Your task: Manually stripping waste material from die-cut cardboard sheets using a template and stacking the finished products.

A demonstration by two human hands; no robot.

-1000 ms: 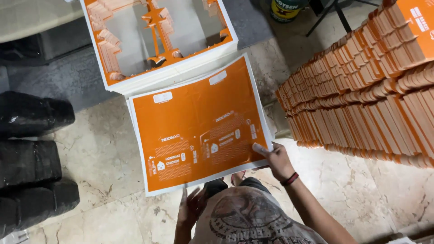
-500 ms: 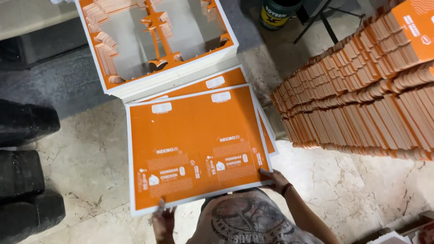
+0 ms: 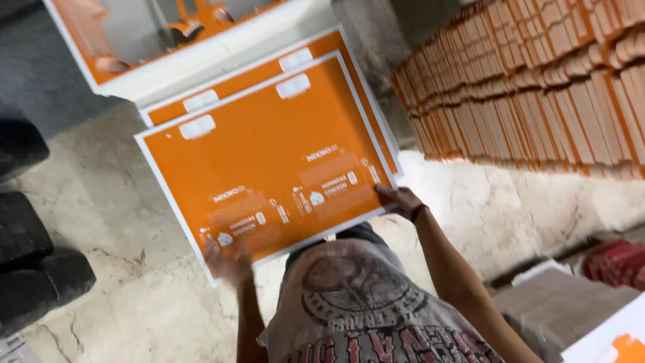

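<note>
Hands hold a big orange printed sheet (image 3: 269, 161) with a white edge, and I see it all from the head view. My left hand (image 3: 230, 261) pinches the near left corner of the sheet, fingers curled on top of it. My right hand (image 3: 402, 200) grips the near right corner the same way, and a dark band sits on that wrist.

A second ago the sheet lay flat on the pile and only my right hand was on its corner. Half a second ago both hands were at the near edge. Now the sheet is lifted and turned a little, so its far left corner hangs out over the pale stone floor (image 3: 101, 202). Another orange sheet (image 3: 262, 70) shows under it, next to a white tray (image 3: 222, 50) of punched orange scraps. So I judge one sheet has come free from the pile.

Stacks of cut orange pieces (image 3: 531, 81) stand to the right. Black bundles (image 3: 30, 255) lie on the left. My grey printed shirt (image 3: 363, 309) fills the bottom.
</note>
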